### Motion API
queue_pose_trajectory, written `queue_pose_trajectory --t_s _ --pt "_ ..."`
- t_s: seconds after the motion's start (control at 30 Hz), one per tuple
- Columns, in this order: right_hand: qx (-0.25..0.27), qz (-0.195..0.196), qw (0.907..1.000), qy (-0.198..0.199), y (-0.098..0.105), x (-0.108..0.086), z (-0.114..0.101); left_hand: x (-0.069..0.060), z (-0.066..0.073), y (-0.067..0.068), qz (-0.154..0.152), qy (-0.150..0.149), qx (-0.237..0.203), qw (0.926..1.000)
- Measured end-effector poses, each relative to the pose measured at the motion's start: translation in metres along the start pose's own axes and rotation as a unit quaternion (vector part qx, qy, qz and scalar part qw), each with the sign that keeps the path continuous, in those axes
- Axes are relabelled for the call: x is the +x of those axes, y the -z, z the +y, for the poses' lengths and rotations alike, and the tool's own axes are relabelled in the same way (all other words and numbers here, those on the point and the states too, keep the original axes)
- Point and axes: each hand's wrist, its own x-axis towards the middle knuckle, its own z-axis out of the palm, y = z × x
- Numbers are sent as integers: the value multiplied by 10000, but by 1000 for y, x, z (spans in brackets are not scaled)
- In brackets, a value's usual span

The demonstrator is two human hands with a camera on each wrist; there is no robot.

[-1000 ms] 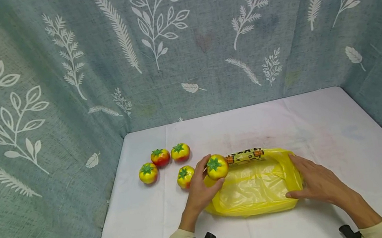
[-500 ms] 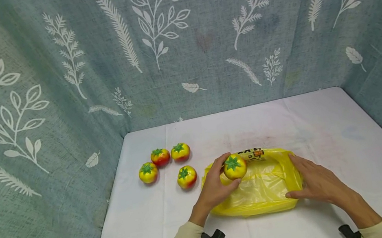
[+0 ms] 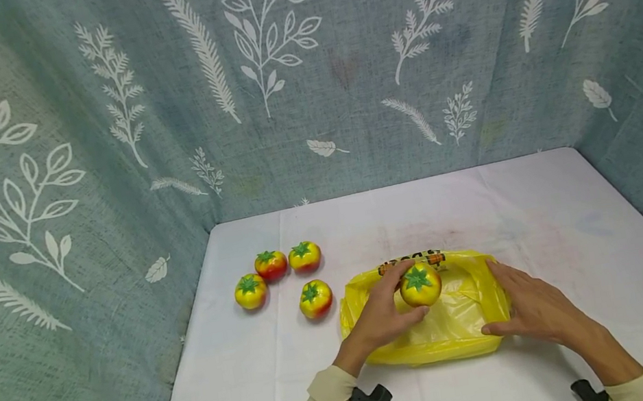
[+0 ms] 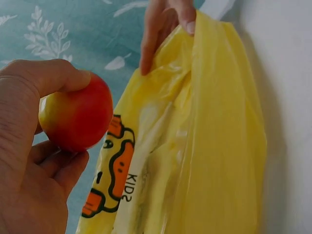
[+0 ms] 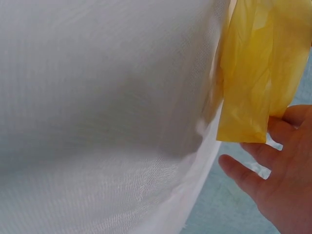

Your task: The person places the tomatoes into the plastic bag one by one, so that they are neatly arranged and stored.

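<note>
My left hand holds a glossy yellow-and-red toy tomato with a green star-shaped top, thumb on one side and fingers on the other. It hangs over the mouth of a yellow plastic bag, which lies spread on the table. The tomato's red underside faces the left wrist view, with the bag's printed cartoon side just beyond. At the bag's right end rests my right hand, its fingers spread and fairly straight against the plastic. In the right wrist view, a flap of the bag touches those fingers.
Several more toy tomatoes, one of them mostly red, sit on the white-covered table left of the bag. The nearest tomato stands just off the bag's left end. A grey-green leaf-patterned curtain encloses the back and sides.
My left hand has carried the toy tomato rightward, from the bag's left rim to over the middle of its opening. My right hand and the other tomatoes stay where they were.
</note>
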Motion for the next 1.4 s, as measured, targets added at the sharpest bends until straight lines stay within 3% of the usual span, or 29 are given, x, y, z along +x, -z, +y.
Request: queue_pose_trajectory --t_s 0.4,1.4 --pt "30 -6 9999 99 1 0 0 9 8 -11 -412 -300 159 9986" --pt "73 99 9996 241 1 1 3 28 16 -40 -1066 -518 502 9917"
